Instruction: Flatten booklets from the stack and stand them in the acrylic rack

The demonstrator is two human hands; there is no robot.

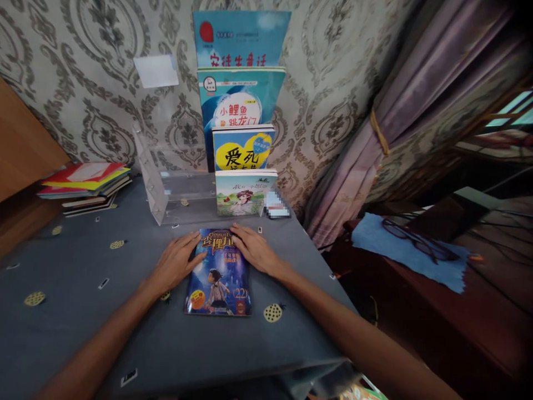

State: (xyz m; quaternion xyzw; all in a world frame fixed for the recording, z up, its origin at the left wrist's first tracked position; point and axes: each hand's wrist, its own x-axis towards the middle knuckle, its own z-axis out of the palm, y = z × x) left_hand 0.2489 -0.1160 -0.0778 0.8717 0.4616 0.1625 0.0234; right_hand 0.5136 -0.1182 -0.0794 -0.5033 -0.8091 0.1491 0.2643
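Note:
A blue comic-style paperback book (219, 283) lies flat on the cloth-covered table, its cover up, with a cartoon child and the number 22 on it. My left hand (177, 256) is at its upper left edge, the thumb over the cover and the fingers along the side. At the upper right corner, my right hand (256, 250) holds the book with its fingers at the top edge. Just behind stands a clear acrylic tiered rack (152, 178). Its right side carries several upright books, the front one a pale green book (245, 203).
A stack of books and folders (89, 186) lies at the table's left. Beside the rack is a small blurred item (277, 205). On the right, a dark red surface holds a blue cloth (408, 250) and glasses (420, 241). A purple curtain (375, 111) hangs beside the patterned wall.

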